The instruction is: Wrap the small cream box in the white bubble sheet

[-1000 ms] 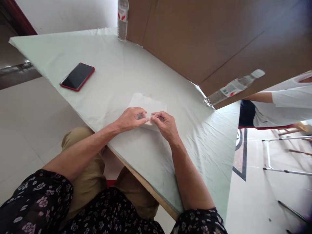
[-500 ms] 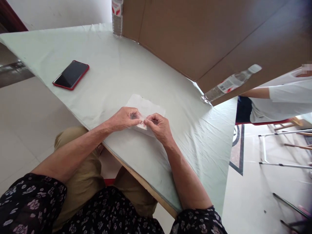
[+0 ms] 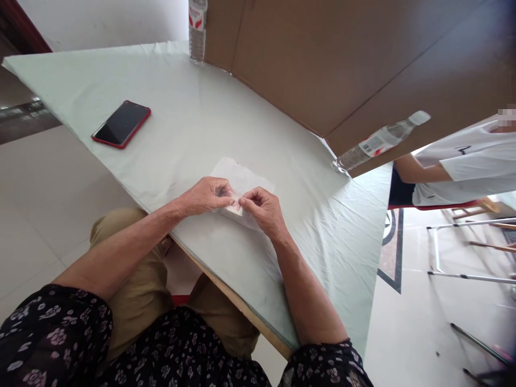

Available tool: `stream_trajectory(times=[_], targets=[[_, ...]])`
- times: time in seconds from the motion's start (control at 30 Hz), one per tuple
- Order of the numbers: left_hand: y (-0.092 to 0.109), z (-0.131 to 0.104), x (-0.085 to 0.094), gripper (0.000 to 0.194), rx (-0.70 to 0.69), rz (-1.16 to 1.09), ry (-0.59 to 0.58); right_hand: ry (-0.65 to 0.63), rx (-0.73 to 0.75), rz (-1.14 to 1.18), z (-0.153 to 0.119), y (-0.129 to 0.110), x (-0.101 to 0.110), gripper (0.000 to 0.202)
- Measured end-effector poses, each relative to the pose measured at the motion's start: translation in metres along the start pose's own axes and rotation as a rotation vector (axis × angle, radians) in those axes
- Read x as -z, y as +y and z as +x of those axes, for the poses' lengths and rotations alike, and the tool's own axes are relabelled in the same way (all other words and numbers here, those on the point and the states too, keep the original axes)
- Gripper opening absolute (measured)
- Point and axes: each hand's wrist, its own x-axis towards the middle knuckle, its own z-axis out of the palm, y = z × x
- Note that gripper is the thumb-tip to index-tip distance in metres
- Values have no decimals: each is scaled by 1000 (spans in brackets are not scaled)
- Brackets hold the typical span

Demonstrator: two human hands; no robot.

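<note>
A thin whitish sheet or packet [image 3: 242,174], partly see-through, lies on the cloth-covered table in front of me. My left hand [image 3: 209,194] is closed in a pinch at its near part, thumb and forefinger together. Right beside it, my right hand [image 3: 264,208] also pinches the thin material, fingertips almost touching those of the left. Below the fingertips shows a small whitish patch with reddish marks [image 3: 236,210]; what it is cannot be made out. The fingers hide part of the packet.
A phone in a red case [image 3: 121,123] lies to the left. Two water bottles [image 3: 197,32] stand against a large brown cardboard panel [image 3: 306,59] across the table's far side. The pale green tablecloth [image 3: 322,236] is wrinkled at right. A person in a white shirt [image 3: 479,156] sits beyond.
Both hands keep their pinch in nearly the same spot, with only slight finger movement. The view has shifted a little, and the other person's arm and body have moved.
</note>
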Motion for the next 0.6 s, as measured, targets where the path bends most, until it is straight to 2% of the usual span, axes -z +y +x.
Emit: stream_trajectory(times=[0.2, 0.3, 0.37, 0.47, 0.53, 0.6], targets=[[4, 0, 1, 20, 51, -17, -19, 24, 9, -9, 3, 4, 1, 22], [3, 0, 0, 21, 49, -23, -19, 45, 21, -86, 3, 3, 3, 21], [2, 1, 0, 21, 36, -36, -18, 117, 97, -207, 1, -2, 4, 17], [0, 1, -1, 21, 23, -46, -24, 216, 315, -435, -8, -17, 4, 13], [0, 1, -1, 20, 21, -56, -26, 197, 432, -578, -15, -26, 3, 11], [0, 1, -1, 19, 26, -68, -24, 142, 476, -686, -19, -32, 4, 9]])
